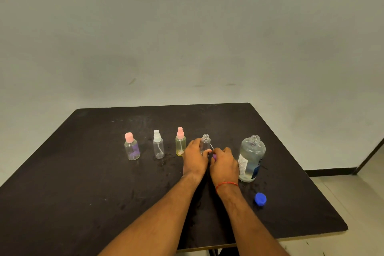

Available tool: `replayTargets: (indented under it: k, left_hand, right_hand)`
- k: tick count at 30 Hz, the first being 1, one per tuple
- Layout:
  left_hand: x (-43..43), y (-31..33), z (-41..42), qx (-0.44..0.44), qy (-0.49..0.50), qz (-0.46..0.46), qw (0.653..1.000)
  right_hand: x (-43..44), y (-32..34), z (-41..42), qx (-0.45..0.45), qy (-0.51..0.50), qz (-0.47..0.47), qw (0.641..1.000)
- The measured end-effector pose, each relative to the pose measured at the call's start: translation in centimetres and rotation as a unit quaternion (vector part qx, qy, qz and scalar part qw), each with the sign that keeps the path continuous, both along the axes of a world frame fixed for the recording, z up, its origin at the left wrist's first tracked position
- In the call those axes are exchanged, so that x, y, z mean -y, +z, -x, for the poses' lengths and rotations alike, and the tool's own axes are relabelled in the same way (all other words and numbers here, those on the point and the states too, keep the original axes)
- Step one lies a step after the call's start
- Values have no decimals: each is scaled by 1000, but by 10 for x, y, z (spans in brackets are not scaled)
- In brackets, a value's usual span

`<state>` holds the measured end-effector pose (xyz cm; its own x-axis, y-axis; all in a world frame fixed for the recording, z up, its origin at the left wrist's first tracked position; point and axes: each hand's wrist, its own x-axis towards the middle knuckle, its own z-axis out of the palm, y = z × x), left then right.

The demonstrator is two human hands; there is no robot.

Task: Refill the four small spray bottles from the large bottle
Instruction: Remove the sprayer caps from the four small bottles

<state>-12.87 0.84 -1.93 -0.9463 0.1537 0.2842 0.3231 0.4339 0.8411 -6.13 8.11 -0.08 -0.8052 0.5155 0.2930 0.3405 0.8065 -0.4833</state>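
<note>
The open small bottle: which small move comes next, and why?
Probably lay the purple spray top down and take the large bottle: the small bottle in the left hand is open, the large one uncapped, the right hand occupied.

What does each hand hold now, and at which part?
The left hand holds the uncapped small bottle round its lower body. The right hand holds the purple spray cap, mostly hidden by its fingers.
</note>
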Motion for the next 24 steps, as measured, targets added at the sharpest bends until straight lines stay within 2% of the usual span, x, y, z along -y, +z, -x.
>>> replayTargets:
  k: [13,24]
  left_hand:
    - [-4,-5,2,24,0,-14,1000]
    - [20,0,-15,-26,24,-40,999]
  right_hand:
    - [-7,-6,12,-4,11,0,1000]
    - [-7,-3,7,11,25,-18,999]
